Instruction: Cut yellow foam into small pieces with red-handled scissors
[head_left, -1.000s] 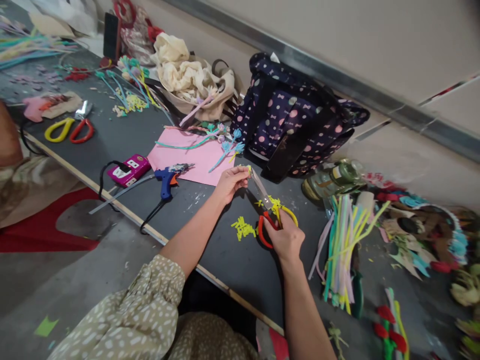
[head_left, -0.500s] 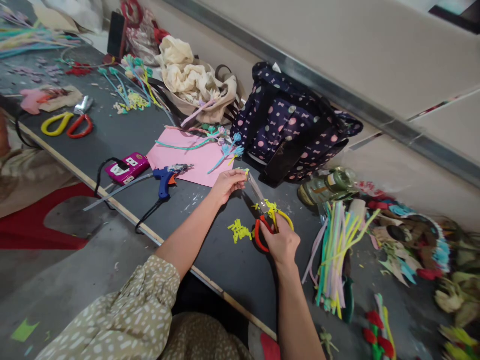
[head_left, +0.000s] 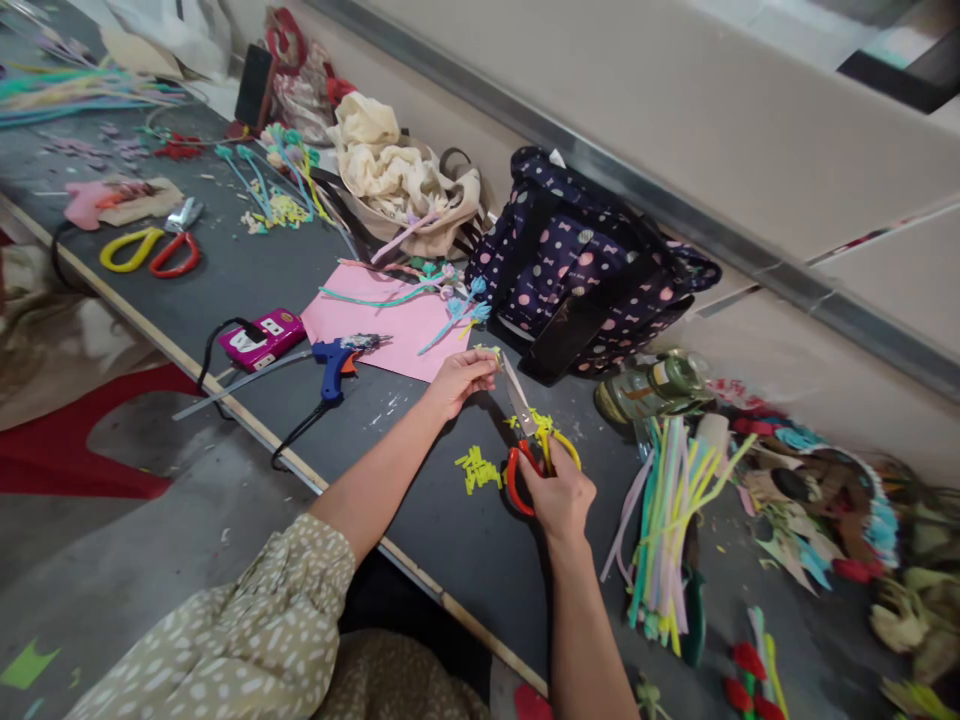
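My left hand (head_left: 465, 382) pinches a small yellow-green piece (head_left: 489, 352) between thumb and fingertips, near the edge of the pink sheet (head_left: 375, 310). My right hand (head_left: 561, 492) is closed round the red and yellow handles of the scissors (head_left: 525, 415), whose blades point up toward the left fingertips. Short yellow-green cut pieces (head_left: 478, 470) lie on the dark table between my forearms, and more lie under the scissors by the yellow handle. Blue fuzzy-stem flowers (head_left: 465, 310) rest on the pink sheet's right side.
A blue glue gun (head_left: 334, 365) and magenta power socket (head_left: 262, 340) are at the left. Behind stands a dark patterned bag (head_left: 581, 260). A green bottle (head_left: 652, 385) and a bundle of coloured stems (head_left: 667, 530) are at the right. Another pair of scissors (head_left: 180, 235) lies far left.
The view has shifted slightly. The scissors' blades look more closed and a little lower beside the left fingertips. Both hands keep their hold.
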